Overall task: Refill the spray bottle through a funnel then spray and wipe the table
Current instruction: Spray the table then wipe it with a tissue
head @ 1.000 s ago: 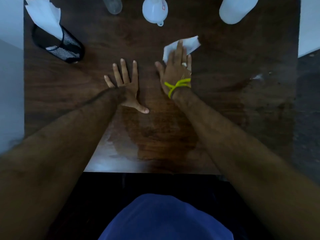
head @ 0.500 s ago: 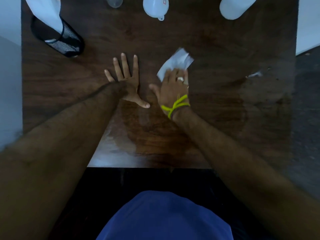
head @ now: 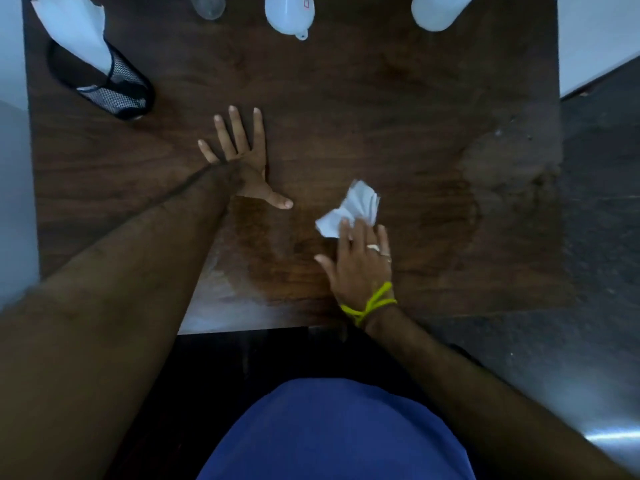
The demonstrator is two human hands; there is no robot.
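Note:
My right hand (head: 360, 261) presses a crumpled white tissue (head: 349, 211) flat onto the dark wooden table (head: 346, 109), near its front edge, with fingers straight. My left hand (head: 242, 157) lies flat on the table with its fingers spread, holding nothing. Damp streaks darken the wood around and between both hands. A white funnel (head: 289, 12) lies at the table's far edge. Left of it the base of a clear bottle (head: 207, 5) shows, its top cut off by the frame.
A black mesh holder (head: 110, 88) with white tissues (head: 74, 27) stands at the far left. A white plastic container (head: 438, 10) sits at the far right. A wet patch (head: 502, 161) marks the table's right edge. The floor lies to the right.
My right hand has dragged the tissue from the middle of the table back toward the front edge. My left hand has stayed flat in place.

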